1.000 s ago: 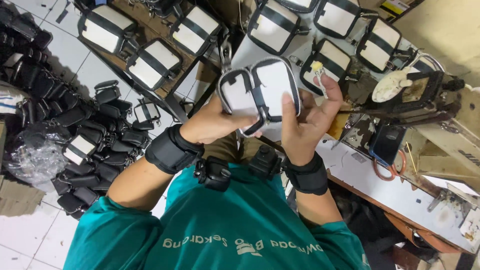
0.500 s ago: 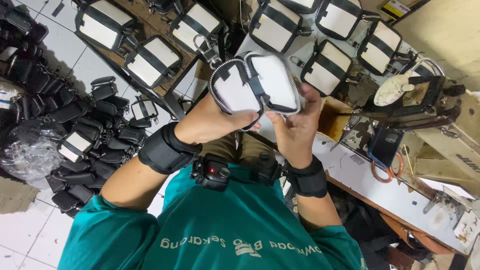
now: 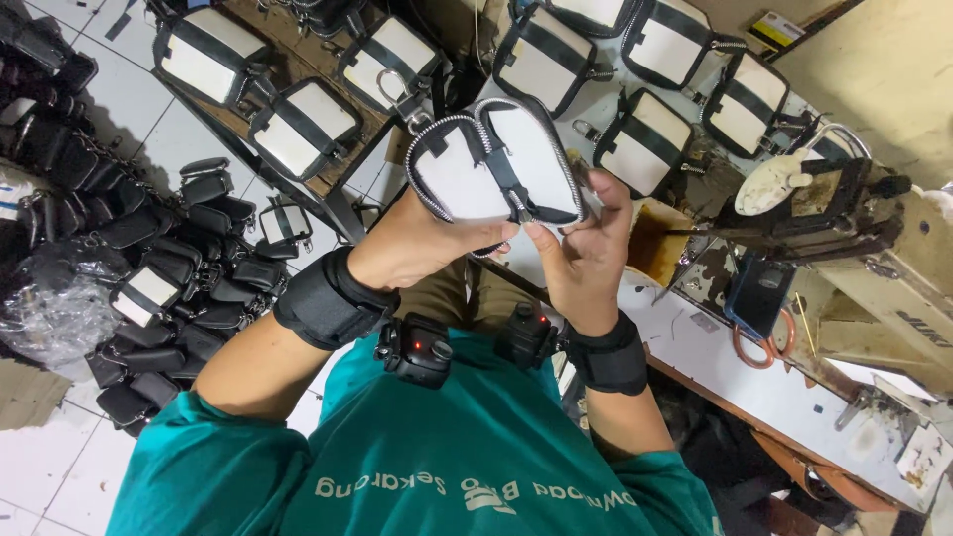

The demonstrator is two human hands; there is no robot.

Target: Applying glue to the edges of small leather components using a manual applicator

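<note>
Both my hands hold up one small white pouch (image 3: 467,174) with black trim, a black centre strap and a metal zipper running round its edge. My left hand (image 3: 422,243) grips it from below on the left, thumb along the lower edge. On the right, my right hand (image 3: 581,243) pinches the pouch's lower right edge, fingertips at the zipper end. The pouch lies spread open in two lobes, and a metal clip (image 3: 392,89) hangs off its upper left. Black straps wrap both wrists.
Several matching white and black pouches (image 3: 298,129) lie on the wooden work table (image 3: 333,184) beyond my hands. A heap of black pouches (image 3: 189,258) and a plastic bag (image 3: 50,308) sit on the tiled floor at left. A sewing machine (image 3: 854,238) stands at right.
The pouch has stayed up in front of me and spread wider. My right hand slid from the pouch's top right edge down to its lower right edge by the zipper.
</note>
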